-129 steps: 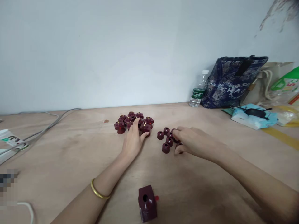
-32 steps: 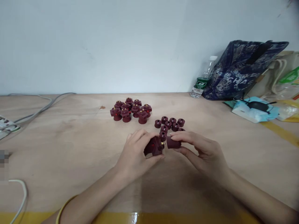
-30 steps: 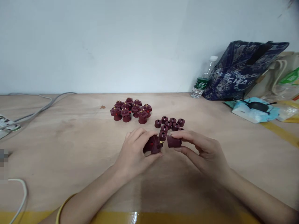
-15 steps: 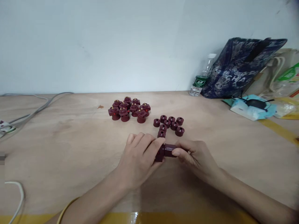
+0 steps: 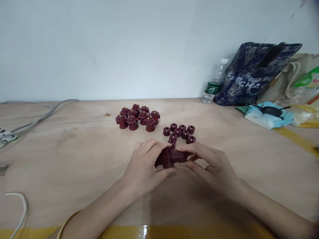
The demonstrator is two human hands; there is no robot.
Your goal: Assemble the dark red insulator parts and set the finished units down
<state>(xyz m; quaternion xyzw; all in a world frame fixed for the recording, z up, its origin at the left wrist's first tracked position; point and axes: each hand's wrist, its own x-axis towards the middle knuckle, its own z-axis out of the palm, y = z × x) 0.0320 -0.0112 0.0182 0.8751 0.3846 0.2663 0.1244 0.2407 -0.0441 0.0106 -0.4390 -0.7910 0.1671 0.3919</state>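
Close to me, in the middle of the head view, a dark maroon plastic fitting (image 5: 167, 159) lies sideways between my hands. My left hand (image 5: 146, 164) grips its blocky end, which shows a small red spot. My right hand (image 5: 211, 162) has thumb and fingers around the cylindrical end (image 5: 179, 156) of the same fitting. Just beyond are several small round maroon caps (image 5: 177, 132) with a hole in the top, one of them beside my left fingertips. Farther left stands a cluster of maroon fittings (image 5: 133, 121) with square tops and brass-coloured bits.
A water bottle (image 5: 211, 88) leans against a dark patterned bag (image 5: 251, 73) at the back right. Nearby lies a blue tissue pack (image 5: 270, 118) with a black object on it. Grey cables (image 5: 47, 114) run along the left. Yellow tape (image 5: 119, 232) marks the table's front edge.
The held fitting has turned and shifted slightly left in my hands. My left thumb now shows along its lower side, and my right fingers have changed position on the cylindrical end.
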